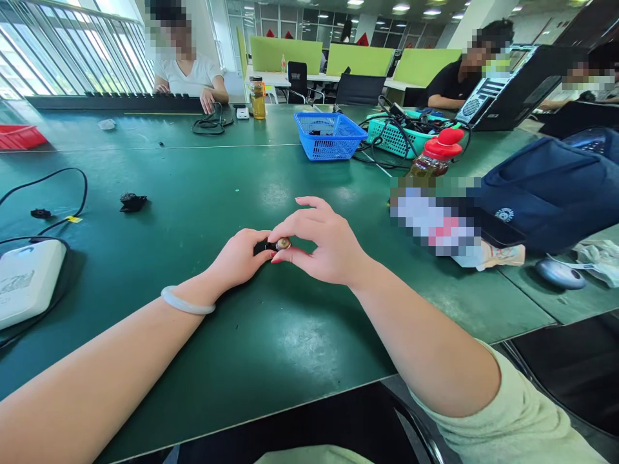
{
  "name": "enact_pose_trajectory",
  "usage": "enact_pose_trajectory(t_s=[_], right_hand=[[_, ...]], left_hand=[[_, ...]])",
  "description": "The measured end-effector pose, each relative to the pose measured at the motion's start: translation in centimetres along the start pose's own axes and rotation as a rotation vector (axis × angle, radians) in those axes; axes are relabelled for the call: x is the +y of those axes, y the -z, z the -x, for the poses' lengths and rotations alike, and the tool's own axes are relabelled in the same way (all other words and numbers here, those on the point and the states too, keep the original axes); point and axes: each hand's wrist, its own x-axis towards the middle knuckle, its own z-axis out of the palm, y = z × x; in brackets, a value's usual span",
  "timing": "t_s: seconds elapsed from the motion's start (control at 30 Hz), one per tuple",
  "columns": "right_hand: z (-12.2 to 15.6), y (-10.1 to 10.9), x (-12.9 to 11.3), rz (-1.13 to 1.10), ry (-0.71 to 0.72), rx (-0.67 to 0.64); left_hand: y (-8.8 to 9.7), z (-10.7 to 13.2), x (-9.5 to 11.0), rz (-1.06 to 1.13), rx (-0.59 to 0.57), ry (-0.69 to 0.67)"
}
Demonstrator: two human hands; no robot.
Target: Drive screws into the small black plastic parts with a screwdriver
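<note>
Bright daylight from windows (pixel 72 51) at upper left, ceiling lamps (pixel 401 8) far back, soft sheen on green table (pixel 290 335), faint shadow under right hand (pixel 323 248), small part (pixel 280 244) sharp, edges bowed.

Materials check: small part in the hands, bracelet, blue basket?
The small part, pinched between left hand and right hand: brass-coloured shiny cap, likely metal, on a black body too small to judge. The bracelet: pale, smooth, glossy, possibly jade or glass. The blue basket: lattice walls, likely moulded plastic.
</note>
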Motion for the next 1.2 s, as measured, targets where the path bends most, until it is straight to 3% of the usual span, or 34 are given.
enact_pose_trajectory(t_s=[0.23, 0.57, 1.2], right_hand=[[0.28, 0.10, 0.11, -0.019, -0.069, 0.082], [0.39, 0.20, 0.22, -0.033, 0.016, 0.167], [0.42, 0.14, 0.14, 0.020, -0.003, 0.087]], left_hand=[[-0.01, -0.05, -0.08, -0.014, -0.019, 0.067], [-0.02, -0.05, 0.01, -0.005, -0.022, 0.069], [0.03, -0.11, 0.19, -0.013, -0.044, 0.070]])
